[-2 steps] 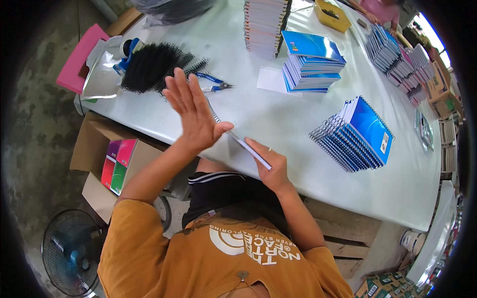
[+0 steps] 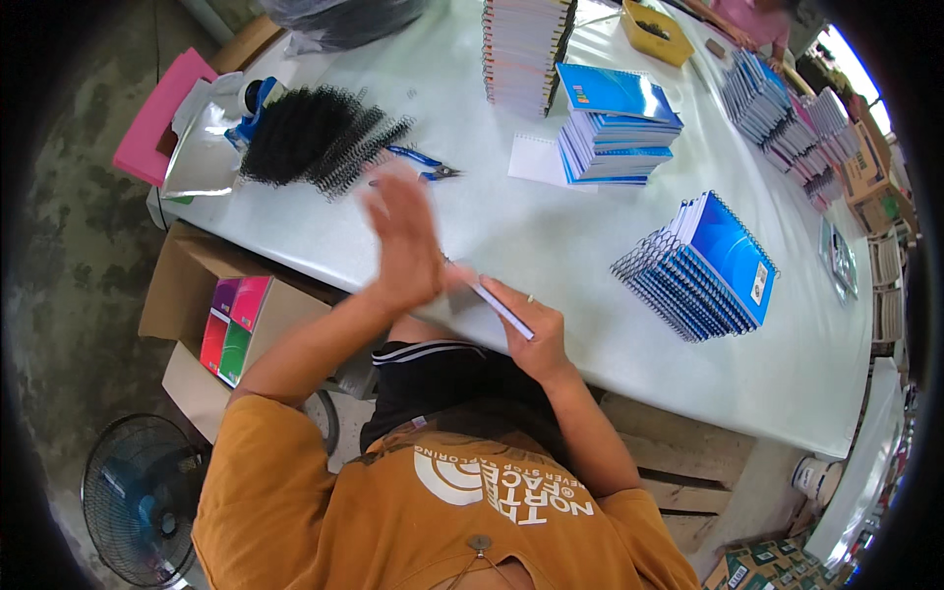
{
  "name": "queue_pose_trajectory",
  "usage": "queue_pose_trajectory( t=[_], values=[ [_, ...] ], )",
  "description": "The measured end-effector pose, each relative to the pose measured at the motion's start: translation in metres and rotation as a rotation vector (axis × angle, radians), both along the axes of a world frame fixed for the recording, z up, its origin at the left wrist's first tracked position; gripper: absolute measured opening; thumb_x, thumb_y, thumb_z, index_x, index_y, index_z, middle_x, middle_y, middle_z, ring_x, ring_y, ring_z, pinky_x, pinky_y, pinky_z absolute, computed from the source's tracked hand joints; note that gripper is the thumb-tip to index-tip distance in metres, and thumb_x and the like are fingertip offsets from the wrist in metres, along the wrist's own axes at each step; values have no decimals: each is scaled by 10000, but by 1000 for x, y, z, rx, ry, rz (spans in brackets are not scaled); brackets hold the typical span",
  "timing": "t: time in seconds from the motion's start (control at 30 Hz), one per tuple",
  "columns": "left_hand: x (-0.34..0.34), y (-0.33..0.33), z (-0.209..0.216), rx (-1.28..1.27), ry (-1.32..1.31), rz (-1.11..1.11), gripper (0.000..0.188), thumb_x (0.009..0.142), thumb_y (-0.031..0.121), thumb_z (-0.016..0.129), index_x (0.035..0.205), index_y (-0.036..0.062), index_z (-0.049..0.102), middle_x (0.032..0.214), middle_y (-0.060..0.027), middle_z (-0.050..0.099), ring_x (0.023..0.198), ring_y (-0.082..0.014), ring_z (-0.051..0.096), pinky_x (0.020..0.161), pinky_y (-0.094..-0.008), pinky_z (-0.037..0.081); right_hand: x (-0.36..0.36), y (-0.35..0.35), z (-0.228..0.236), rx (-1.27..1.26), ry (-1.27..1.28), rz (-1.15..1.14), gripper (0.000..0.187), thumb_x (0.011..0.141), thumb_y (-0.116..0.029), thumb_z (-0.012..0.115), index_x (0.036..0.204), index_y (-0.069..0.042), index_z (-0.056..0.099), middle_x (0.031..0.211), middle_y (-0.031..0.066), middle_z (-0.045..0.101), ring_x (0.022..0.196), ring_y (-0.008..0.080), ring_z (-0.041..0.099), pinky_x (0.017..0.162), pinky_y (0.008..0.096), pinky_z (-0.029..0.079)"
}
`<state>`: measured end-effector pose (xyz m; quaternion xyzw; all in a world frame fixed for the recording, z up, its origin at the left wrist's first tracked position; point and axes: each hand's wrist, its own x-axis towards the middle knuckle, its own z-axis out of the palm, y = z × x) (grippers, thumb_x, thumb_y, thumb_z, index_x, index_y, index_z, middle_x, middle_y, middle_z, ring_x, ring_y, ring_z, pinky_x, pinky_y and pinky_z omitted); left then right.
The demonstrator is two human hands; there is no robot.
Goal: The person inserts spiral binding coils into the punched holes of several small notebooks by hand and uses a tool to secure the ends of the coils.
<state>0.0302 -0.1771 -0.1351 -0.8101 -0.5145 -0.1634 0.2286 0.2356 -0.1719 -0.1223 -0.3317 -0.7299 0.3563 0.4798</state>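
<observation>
My right hand [image 2: 536, 334] grips a thin notebook [image 2: 505, 313], seen nearly edge-on at the near edge of the table. Beside its far end is my left hand [image 2: 407, 251], fingers stretched out and smeared by motion, the thumb toward the notebook. The left palm hides most of the notebook's wire coil. Just past the left fingertips lie blue-handled cutting pliers [image 2: 438, 171], next to a heap of loose black spiral coils [image 2: 300, 138]. On the right, a stack of blue spiral notebooks [image 2: 723, 261] stands with its coils facing left.
Farther back are another blue notebook pile [image 2: 619, 123], a tall spiral-bound stack [image 2: 526, 59] and a yellow tray [image 2: 657, 34]. An open cardboard box [image 2: 197, 270] sits left of the table, with a fan [image 2: 147, 501] below it. Another person's arm [image 2: 733, 34] shows at the far right.
My left hand has moved right and toward me, along the notebook's edge, and now covers the coil visible before. My right hand and the notebook have barely shifted.
</observation>
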Motion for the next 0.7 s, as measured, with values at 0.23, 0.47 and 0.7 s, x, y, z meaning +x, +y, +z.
queue_pose_trajectory(
  t=[0.23,0.47,0.7],
  values=[
    [6,10,16,173,-305,-205,1032,742,761,325,1387,-37,210,1407,-345,148,1329,-498,-8,1048,-569,-53,9,-9,1,29,-18,28,371,770,80,550,1125,-21,592,1069,161,624,932,284,633,790,318,504],
    [28,-30,-2,78,-93,-444,1009,730,761,353,1360,-24,283,1401,-265,253,1343,-406,149,1049,-569,49,12,-13,-4,66,-27,19,414,740,113,532,1129,-18,591,1074,165,621,938,283,635,798,327,504],
    [26,-48,-21,-170,-130,-658,1016,720,745,416,1367,-26,273,1401,-321,182,1319,-463,162,1074,-540,54,3,-12,6,-59,-8,31,411,758,87,513,1151,-19,570,1009,174,637,867,293,646,741,325,509]
  ],
)
